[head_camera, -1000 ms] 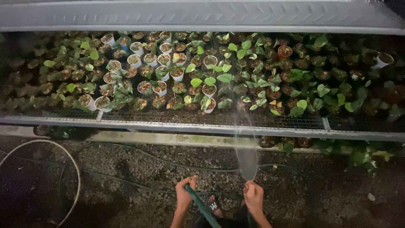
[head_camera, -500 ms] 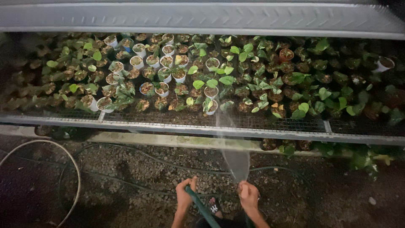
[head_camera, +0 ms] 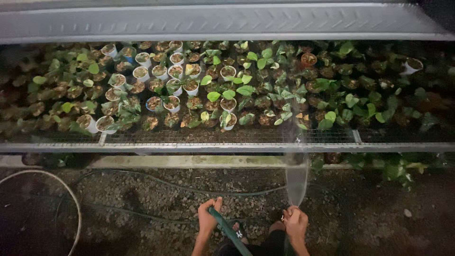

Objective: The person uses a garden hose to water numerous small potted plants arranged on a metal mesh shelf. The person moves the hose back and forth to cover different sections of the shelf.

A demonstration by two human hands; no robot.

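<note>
My left hand [head_camera: 207, 219] grips a green garden hose [head_camera: 231, 232] low in the view. My right hand [head_camera: 295, 222] is closed around the hose's nozzle end, and a fan of water [head_camera: 296, 180] sprays up from it toward the bench. The spray reaches the potted seedlings [head_camera: 227, 95], small green-leaved plants in white and dark pots packed on a wire mesh bench [head_camera: 227, 137].
A metal rail [head_camera: 142, 147] edges the bench front; a grey beam [head_camera: 227, 21] runs across above. Hoses lie on the gravel ground [head_camera: 142, 199]: a pale loop [head_camera: 61, 189] at left, a dark one [head_camera: 189, 187] in the middle. More plants [head_camera: 393, 166] sit under the bench at right.
The spray swung left, then back to the right, and now strikes the bench right of centre. Both hands have shifted slightly right with the hose.
</note>
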